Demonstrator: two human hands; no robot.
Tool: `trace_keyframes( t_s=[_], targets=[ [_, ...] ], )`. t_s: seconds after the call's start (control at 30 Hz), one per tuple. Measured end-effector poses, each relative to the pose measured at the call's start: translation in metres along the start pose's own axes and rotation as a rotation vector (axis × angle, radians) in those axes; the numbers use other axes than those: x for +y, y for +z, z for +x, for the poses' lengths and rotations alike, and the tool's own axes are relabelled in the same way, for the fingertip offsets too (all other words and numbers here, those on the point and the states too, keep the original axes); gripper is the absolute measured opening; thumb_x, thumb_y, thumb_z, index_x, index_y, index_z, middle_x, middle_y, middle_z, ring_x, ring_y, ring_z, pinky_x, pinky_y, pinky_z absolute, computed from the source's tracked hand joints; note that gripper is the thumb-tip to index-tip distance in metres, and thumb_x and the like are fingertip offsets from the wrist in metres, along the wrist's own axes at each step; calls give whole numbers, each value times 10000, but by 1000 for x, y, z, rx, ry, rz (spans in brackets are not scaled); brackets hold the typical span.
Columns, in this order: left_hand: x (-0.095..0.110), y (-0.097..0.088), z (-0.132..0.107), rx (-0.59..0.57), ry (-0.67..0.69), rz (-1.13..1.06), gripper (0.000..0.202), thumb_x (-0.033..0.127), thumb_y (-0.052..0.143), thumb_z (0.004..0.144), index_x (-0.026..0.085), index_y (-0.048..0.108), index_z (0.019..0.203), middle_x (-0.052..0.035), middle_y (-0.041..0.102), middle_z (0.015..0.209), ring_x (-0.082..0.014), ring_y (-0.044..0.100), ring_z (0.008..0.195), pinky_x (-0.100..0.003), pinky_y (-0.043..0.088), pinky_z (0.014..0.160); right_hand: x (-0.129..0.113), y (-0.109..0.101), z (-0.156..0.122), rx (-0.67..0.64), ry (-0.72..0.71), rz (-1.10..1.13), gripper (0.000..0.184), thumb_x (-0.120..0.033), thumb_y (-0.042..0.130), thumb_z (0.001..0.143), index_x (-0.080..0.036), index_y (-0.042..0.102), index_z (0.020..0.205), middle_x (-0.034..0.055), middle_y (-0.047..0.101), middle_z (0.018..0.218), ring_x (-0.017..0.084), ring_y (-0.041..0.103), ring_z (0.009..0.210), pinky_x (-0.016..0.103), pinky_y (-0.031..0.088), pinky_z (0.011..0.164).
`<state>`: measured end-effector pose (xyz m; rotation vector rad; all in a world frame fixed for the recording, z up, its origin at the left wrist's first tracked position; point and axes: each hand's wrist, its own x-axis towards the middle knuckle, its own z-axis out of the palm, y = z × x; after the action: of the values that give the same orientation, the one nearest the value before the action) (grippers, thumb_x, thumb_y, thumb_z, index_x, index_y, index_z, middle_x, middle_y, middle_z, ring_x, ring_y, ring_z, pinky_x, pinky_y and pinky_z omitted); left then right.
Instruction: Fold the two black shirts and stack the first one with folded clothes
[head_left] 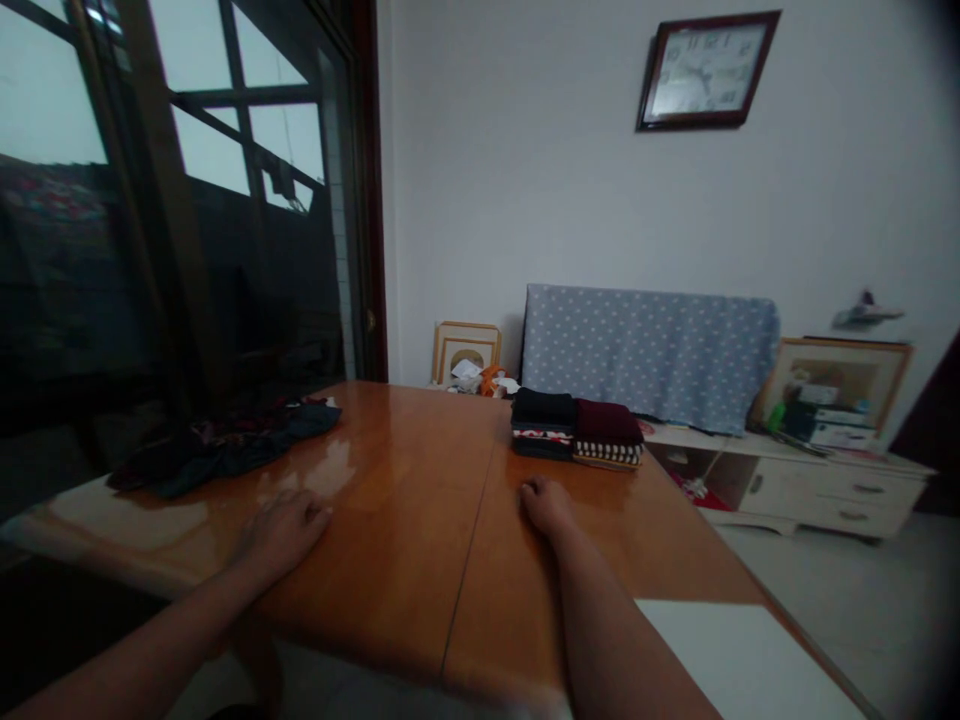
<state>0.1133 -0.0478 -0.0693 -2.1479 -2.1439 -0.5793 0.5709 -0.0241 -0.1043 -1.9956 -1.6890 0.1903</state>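
My left hand [289, 527] rests on the glossy wooden table [405, 480] with its fingers curled in, and nothing shows in it. Beyond it, toward the far left, lies a loose heap of dark clothes [232, 445], apart from the hand. On the right half of the table my right hand [547, 505] lies closed in a loose fist, with no object visible in it. Just past its knuckles stand two neat stacks of folded clothes side by side: a stack topped with black [543, 425] and a stack topped with maroon [607, 430]. Neither hand touches the clothes.
A white sheet or board [742, 650] is at the table's near right edge. Behind the table is a low white cabinet [795, 490], with a blue star-patterned cloth [645, 350] draped over something on it. Dark glass doors [247, 250] stand to the left.
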Motion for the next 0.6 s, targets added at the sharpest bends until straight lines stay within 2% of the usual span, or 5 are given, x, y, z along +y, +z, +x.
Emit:
trace_keyframes(
  t_s=[0.2, 0.33, 0.47, 0.6],
  targets=[
    [-1, 4, -2, -7, 20, 70, 348, 505, 408, 895, 223, 609, 930, -98, 637, 1101, -298, 583, 1028, -379, 426, 802, 0, 1, 2, -18, -28, -15, 353, -365, 474, 911, -214, 728, 1103, 94, 727, 1113, 232, 644, 1069, 287, 450, 882],
    [-1, 6, -5, 13, 39, 98, 349, 498, 390, 908, 215, 589, 950, -108, 627, 1107, -304, 575, 1041, -398, 420, 831, -2, 1, 2, -26, -42, -27, 352, -359, 482, 907, -216, 726, 1116, 89, 724, 1124, 229, 643, 1070, 282, 448, 890],
    [-1, 7, -5, -19, 18, 91, 421, 560, 356, 911, 212, 587, 961, -117, 623, 1108, -325, 566, 1059, -427, 420, 844, -4, -1, 0, -30, -56, -54, 329, -342, 513, 898, -214, 726, 1113, 76, 719, 1143, 220, 631, 1091, 266, 431, 917],
    [-3, 9, -4, -22, 11, 62, 489, 610, 346, 893, 205, 610, 966, -123, 622, 1095, -344, 557, 1073, -455, 415, 873, -9, -6, -5, 2, -31, -111, 331, -335, 470, 932, -202, 716, 1109, 84, 714, 1141, 221, 628, 1067, 270, 426, 892]
  ],
)
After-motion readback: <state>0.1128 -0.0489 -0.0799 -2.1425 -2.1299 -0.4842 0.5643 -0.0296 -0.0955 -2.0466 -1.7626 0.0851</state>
